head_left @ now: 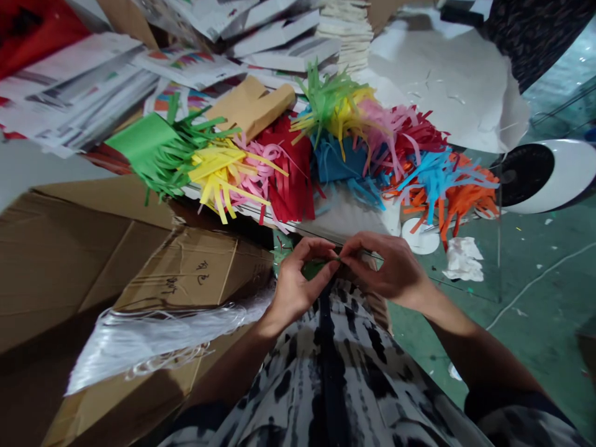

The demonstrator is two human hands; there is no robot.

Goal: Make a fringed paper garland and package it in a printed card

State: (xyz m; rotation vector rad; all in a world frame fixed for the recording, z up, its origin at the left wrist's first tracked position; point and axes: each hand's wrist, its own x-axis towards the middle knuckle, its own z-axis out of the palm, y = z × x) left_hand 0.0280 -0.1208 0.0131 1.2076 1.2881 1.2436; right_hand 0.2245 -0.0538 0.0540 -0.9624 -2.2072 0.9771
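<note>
Pinching a green piece [314, 269] below centre, left hand [294, 280] and right hand [398, 268] seem unfinished with it; paper tassels [342, 159] above lie already fringed.

Held piece [313, 270]: green. Left fringed paper [289, 177]: green, yellow, pink and deep red. Right fringed paper [342, 162]: green, yellow, blue, pink, red and orange. Carton [158, 267]: brown, with dark handwriting [202, 265]. Strands [153, 338]: whitish. Garment [372, 372]: white, black blotches, solid dark centre band [329, 360]. Floor [535, 261]: green.
</note>
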